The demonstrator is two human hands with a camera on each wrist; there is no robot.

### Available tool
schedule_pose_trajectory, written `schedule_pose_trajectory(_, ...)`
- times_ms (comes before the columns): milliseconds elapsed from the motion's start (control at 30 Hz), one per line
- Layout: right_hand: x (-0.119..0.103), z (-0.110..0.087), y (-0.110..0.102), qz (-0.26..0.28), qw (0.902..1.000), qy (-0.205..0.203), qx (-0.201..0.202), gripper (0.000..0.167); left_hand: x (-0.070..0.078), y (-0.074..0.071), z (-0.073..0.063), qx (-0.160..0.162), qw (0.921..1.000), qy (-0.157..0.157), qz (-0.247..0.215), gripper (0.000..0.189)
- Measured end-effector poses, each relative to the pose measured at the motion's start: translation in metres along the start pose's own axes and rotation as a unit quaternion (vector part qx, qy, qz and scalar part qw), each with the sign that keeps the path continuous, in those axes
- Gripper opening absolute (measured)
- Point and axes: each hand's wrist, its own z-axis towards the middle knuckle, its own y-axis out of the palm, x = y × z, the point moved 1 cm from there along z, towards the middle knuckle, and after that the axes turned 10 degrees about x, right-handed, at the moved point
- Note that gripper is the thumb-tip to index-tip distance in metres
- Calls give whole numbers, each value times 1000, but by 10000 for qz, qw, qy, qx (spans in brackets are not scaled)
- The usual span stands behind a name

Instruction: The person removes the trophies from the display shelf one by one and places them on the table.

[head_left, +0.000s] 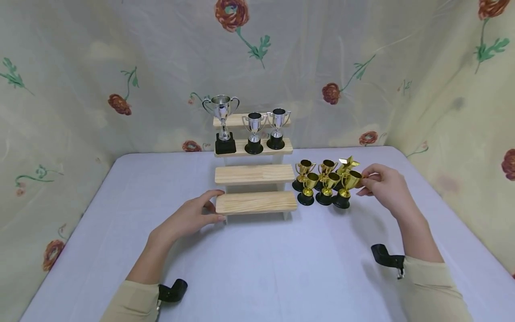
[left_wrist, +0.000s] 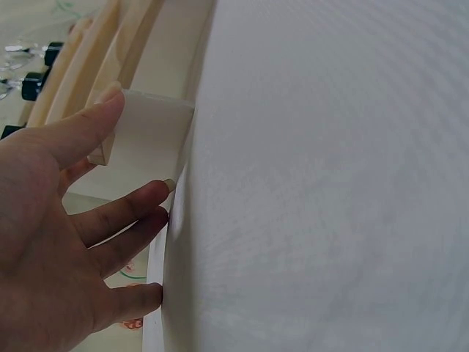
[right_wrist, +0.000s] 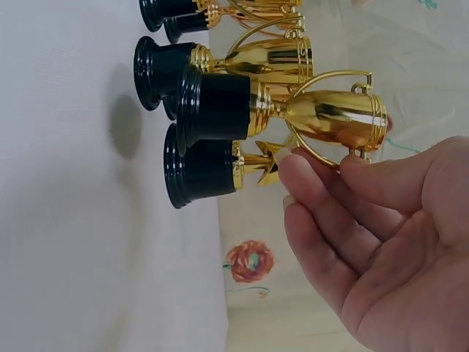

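A wooden stepped display stand (head_left: 255, 202) has pale shelves on white supports. The left hand (head_left: 189, 218) grips the left end of its lowest shelf, thumb in front and index finger behind; the other fingers are spread in the left wrist view. With thumb and fingertips, the right hand (head_left: 382, 188) pinches one handle of a gold trophy cup (right_wrist: 337, 117) on a black base. That cup is upright, its base seemingly just above the cloth in the right wrist view. Several gold cups (head_left: 309, 183) stand beside it, along with a star-topped gold trophy (head_left: 349, 163), partly hidden.
On the stand's third step are a larger silver trophy cup (head_left: 222, 107) and two smaller silver cups (head_left: 254, 123). The top shelf (head_left: 237, 120) rises behind them. A white cloth covers the table (head_left: 257, 268); a floral curtain (head_left: 169, 53) hangs behind it.
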Motion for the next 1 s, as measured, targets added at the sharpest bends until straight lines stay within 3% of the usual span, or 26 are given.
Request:
schedule_pose_trajectory(433, 0, 15, 3, -122, 9998, 116, -107, 20, -6, 1, 3, -4, 10000, 67, 65, 69)
schedule_pose_trajectory(1000, 12, 25, 10, -267, 9989, 360, -146, 24, -4, 3, 3, 8, 9999, -112, 53, 68)
